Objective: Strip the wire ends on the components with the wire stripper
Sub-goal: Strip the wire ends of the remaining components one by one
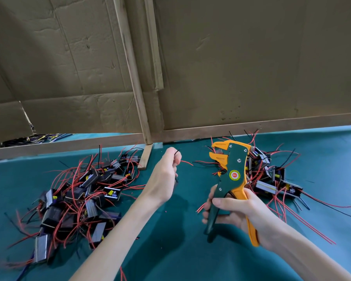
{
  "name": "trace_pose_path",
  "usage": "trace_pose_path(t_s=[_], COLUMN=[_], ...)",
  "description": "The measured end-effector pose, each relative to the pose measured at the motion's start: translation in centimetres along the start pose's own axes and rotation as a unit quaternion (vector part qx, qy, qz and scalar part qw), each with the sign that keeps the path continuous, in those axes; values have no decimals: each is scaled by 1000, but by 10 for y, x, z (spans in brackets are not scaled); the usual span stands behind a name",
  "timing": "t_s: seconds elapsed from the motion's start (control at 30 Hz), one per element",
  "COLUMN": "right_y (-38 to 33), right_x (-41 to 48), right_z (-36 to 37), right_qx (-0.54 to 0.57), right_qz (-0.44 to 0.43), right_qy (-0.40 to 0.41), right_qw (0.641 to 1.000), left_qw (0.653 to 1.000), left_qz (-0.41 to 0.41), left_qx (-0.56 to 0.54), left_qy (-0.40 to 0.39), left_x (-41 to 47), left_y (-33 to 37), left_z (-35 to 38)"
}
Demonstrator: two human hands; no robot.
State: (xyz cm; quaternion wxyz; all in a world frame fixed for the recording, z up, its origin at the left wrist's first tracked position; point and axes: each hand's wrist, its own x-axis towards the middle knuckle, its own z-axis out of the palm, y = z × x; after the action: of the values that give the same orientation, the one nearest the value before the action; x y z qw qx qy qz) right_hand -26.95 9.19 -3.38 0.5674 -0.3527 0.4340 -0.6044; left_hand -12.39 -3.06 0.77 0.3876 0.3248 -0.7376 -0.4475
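Left hand (165,175): raised, pinching wires (186,162), red and black.
Right hand (236,212): curled round stripper (234,169) handles.
Stripper: upright, near wires, not touching.
Components (85,191): piled on cloth (180,250), both sides.

cardboard wall (241,57), wooden post (134,78), teal cloth (180,250)

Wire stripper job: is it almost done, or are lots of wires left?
Done: cannot tell; wire ends in the left pile and right pile are too small to see. In hand: the left hand pinches red and black wires, the right hand grips the wire stripper, not yet biting them. Left: probably many.
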Motion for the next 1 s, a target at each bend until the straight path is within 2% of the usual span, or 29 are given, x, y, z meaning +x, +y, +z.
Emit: trace_pose_path(t_s=[0.27,0.47,0.63,1.0], right_y=[-2,-1,-2,-1], right_x=[-3,-6,-7,-6], right_z=[1,1,0,-3], right_qx=[-24,-82,-68,-98], right_qz=[-13,-35,-28,-30], right_qy=[-20,-53,-59,-98], right_qw=[999,995,996,990], left_qw=[998,996,997,994], left_qz=[19,76,68,53], left_qx=[-14,11,-21,-20], left_qy=[-54,-54,-22,-93], left_x=[0,-4,-5,-7], left_y=[6,14,18,26], left_z=[-2,2,1,-2])
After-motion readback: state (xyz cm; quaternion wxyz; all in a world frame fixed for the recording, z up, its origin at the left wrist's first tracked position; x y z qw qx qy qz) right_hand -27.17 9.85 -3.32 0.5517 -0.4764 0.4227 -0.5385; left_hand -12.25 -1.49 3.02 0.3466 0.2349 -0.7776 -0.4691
